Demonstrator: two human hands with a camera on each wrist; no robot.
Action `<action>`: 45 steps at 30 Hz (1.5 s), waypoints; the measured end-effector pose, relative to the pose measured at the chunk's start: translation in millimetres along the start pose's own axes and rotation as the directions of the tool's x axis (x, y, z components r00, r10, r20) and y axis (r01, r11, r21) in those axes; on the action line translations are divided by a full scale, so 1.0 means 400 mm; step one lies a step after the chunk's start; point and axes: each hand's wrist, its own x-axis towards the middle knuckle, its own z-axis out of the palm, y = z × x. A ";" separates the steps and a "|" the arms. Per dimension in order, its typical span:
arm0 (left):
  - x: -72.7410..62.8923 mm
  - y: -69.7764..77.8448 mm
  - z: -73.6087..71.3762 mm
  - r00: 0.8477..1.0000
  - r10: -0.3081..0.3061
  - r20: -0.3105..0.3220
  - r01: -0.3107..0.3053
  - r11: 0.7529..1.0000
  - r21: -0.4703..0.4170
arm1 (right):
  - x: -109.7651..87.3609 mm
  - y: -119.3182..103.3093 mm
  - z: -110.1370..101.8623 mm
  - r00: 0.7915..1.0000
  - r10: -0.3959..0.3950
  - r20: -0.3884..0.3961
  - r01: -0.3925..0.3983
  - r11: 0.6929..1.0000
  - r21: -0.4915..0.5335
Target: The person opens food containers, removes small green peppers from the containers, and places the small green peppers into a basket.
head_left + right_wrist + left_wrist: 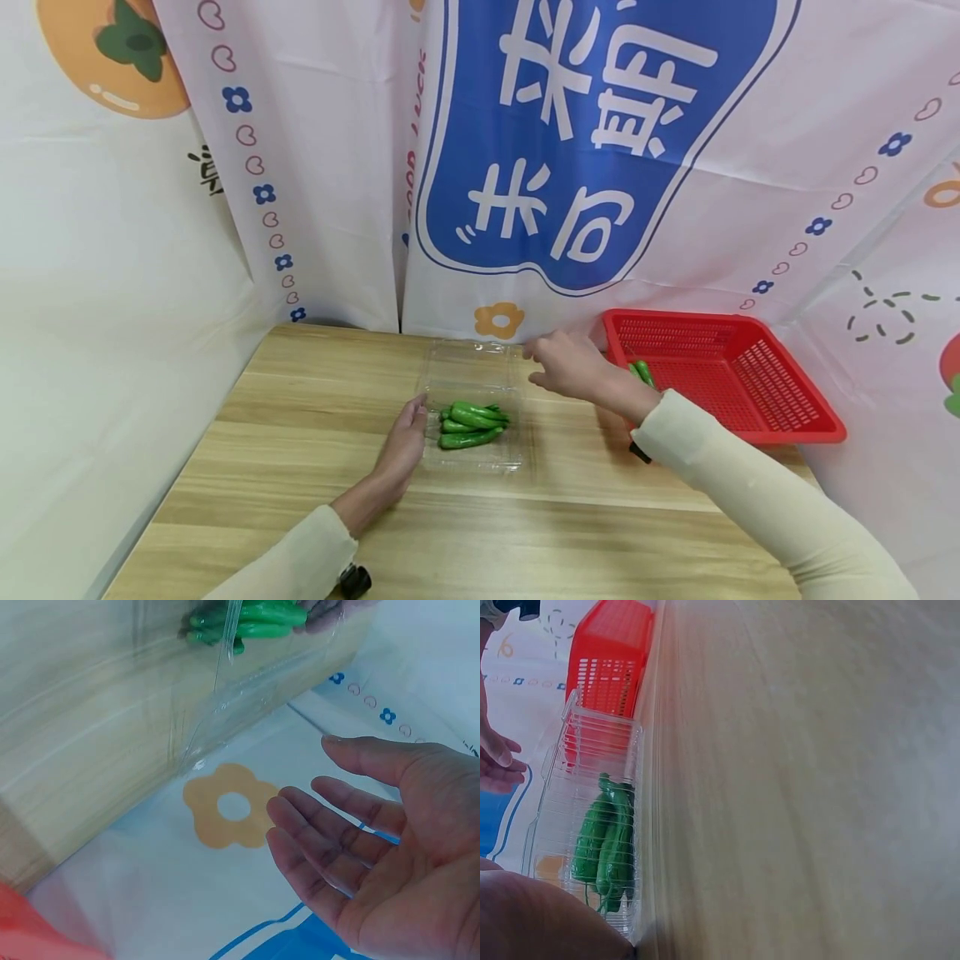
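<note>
A clear plastic clamshell box (512, 460) lies with its lid folded back toward the wall. Several green chili peppers (471, 425) lie in its near half, stems mostly to the right. My left hand (401, 443) rests along the box's left side, fingers extended at the rim. In the left wrist view only part of this hand (544, 919) shows, beside the box wall. My right hand (566, 364) is held over the far right, near the lid's edge. The right wrist view shows its palm (405, 855) with loosely bent, spread fingers and nothing in them.
A red plastic basket (813, 417) stands at the back right of the wooden table (300, 467). A few more green peppers (642, 373) lie at its left side. A printed white cloth (337, 167) hangs right behind the table's far edge.
</note>
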 end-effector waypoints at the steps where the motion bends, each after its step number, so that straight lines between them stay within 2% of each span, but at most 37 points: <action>1: 0.001 0.000 0.000 1.000 0.001 0.000 -0.001 1.000 -0.001 | 0.000 -0.004 0.003 1.000 -0.011 -0.005 0.011 1.000 0.005; 5: 0.003 -0.002 -0.001 1.000 0.001 0.002 -0.001 1.000 -0.002 | 0.002 -0.022 0.012 0.999 -0.051 -0.008 0.051 0.998 0.027; 11: 0.002 -0.002 -0.001 1.000 0.002 0.002 -0.002 1.000 -0.001 | 0.003 -0.048 0.029 0.997 -0.081 0.000 0.081 0.997 -0.017; 19: -0.001 -0.001 -0.002 1.000 0.003 0.008 -0.003 1.000 -0.008 | 0.009 -0.079 0.056 0.988 -0.152 0.030 0.152 0.988 -0.019; 25: -0.001 -0.001 -0.002 1.000 0.001 0.008 -0.001 1.000 -0.014 | 0.015 -0.101 0.086 0.986 -0.144 0.088 0.145 0.989 -0.007; 30: -0.001 -0.003 -0.001 1.000 0.008 0.010 -0.008 1.000 -0.017 | 0.020 -0.120 0.105 0.986 -0.132 0.099 0.134 0.991 -0.014; 38: 0.000 -0.004 -0.003 1.000 0.010 0.017 -0.010 1.000 -0.019 | 0.023 -0.143 0.132 0.986 -0.123 0.113 0.125 0.992 -0.009; 45: 0.000 -0.003 -0.003 1.000 0.007 0.014 -0.007 1.000 -0.015 | 0.030 -0.149 0.159 0.985 -0.152 0.076 0.155 0.987 -0.033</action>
